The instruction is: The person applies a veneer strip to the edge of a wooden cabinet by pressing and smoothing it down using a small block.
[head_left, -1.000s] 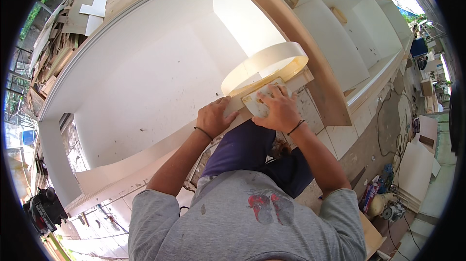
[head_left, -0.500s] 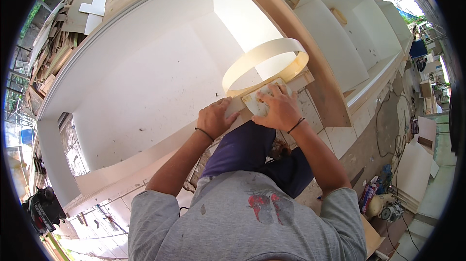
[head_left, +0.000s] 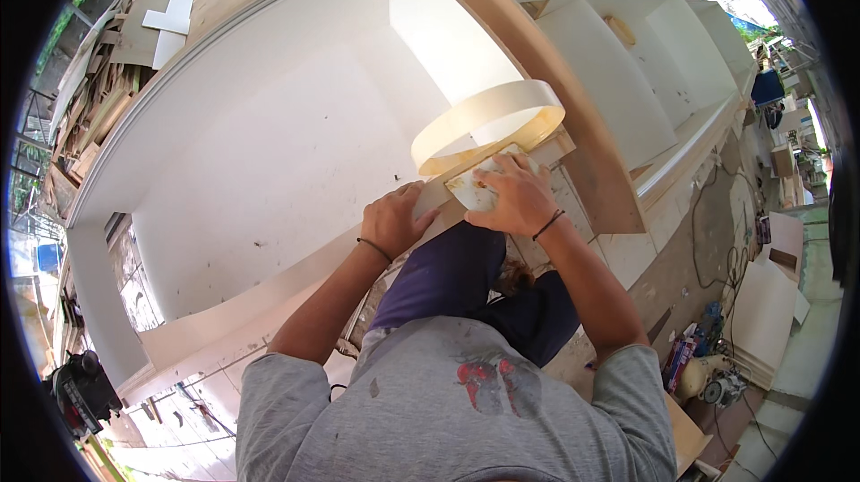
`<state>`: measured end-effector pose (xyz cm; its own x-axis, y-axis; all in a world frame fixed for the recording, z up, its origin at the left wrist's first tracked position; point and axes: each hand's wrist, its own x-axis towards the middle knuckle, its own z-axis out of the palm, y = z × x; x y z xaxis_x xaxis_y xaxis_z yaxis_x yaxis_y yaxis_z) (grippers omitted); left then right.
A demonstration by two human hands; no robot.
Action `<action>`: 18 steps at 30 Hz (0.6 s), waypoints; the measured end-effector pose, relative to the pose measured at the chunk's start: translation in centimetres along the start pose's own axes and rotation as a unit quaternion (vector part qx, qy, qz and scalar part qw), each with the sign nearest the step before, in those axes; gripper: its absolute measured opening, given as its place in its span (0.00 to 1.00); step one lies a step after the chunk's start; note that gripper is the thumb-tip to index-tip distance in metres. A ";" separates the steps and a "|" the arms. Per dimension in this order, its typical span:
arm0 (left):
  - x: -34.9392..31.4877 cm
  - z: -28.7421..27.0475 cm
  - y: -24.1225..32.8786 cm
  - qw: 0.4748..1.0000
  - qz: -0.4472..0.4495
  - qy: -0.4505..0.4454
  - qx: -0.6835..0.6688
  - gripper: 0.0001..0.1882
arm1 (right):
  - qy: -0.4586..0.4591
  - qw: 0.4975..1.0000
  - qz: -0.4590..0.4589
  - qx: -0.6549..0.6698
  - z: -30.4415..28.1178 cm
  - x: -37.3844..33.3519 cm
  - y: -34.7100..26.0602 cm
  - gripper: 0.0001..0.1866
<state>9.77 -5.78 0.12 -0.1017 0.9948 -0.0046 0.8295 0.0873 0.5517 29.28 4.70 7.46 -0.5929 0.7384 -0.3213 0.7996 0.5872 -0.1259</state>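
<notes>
My right hand is closed over a flat white pad stained with yellow-brown glue, its fingers spread over the top. The pad is pressed on the front edge of a white cabinet frame. A cream edging strip rises in a wide loop just beyond, and its lower part runs along that edge. Left of the pad, my left hand grips the edge strip of the cabinet, thumb on the near side, fingers over the far side. The pad's underside is hidden.
The large white cabinet lies open in front of me. A brown-edged panel stands at its right, with another white cabinet beyond. Scrap boards are piled far left. A compressor and cables lie on the right floor.
The strip's loop has sunk slightly and its far end has shifted a little left. Both hands keep nearly the same place on the edge.
</notes>
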 end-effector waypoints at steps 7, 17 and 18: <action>-0.1 -0.3 0.2 1.000 -0.003 -0.002 0.014 0.28 | 0.038 0.999 -0.009 0.014 0.9 -0.4 0.6 0.38; 0.9 -0.9 0.0 1.000 0.001 -0.001 0.007 0.26 | 0.022 0.999 -0.003 0.048 -1.0 -4.7 1.7 0.37; 1.2 -1.2 0.1 1.000 0.001 -0.025 0.010 0.26 | 0.028 0.998 0.000 0.048 -1.4 -5.6 2.0 0.37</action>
<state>9.02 -4.64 1.17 -0.0730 0.9963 -0.0458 0.8405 0.0862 0.5350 34.10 2.24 10.34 -0.5958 0.7566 -0.2693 0.8030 0.5551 -0.2170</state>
